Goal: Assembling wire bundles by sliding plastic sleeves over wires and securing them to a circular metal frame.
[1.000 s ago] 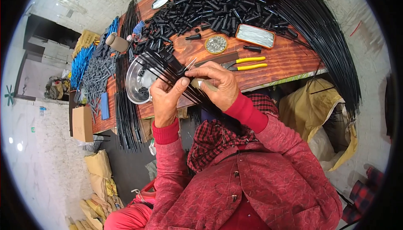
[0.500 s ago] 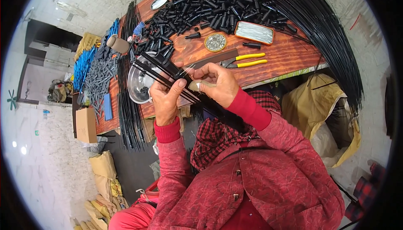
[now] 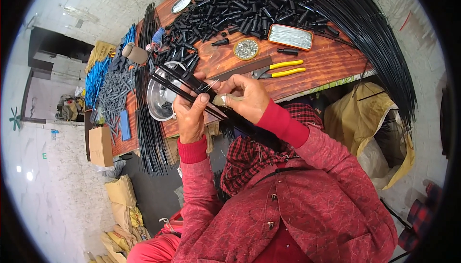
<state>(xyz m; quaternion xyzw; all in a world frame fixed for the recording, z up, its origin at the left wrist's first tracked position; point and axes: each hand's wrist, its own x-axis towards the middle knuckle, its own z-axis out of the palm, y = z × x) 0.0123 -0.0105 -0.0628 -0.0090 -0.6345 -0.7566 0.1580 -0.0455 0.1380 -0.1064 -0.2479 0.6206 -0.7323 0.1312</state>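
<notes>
My left hand point(image 3: 191, 116) is closed around a slanting bundle of thin black rods point(image 3: 174, 88), its thumb lying along them. A thicker black plastic piece point(image 3: 194, 83) sits among the rods at the fingers. On the other side of the bundle, my right hand point(image 3: 249, 97) has its thumb and index finger pinched together. Fine silvery wires point(image 3: 211, 84) stick out between the two hands, close to the right fingertips. A tan wrap covers part of the right thumb. The bundle's lower end runs down to my lap, over a checked cloth point(image 3: 249, 159).
On the wooden table point(image 3: 221, 63) lie yellow-handled pliers point(image 3: 281, 68), a round dish of small metal bits point(image 3: 246, 49), a tin of silvery wires point(image 3: 290, 37) and heaped black tubes point(image 3: 240, 11). A clear bowl point(image 3: 156, 100) stands behind my left hand. Long black rods point(image 3: 370, 27) overhang the right edge.
Both hands keep their hold on the bundle with only slight finger movement. The right fingertips have shifted a little at the wires. The whole view has moved slightly.
</notes>
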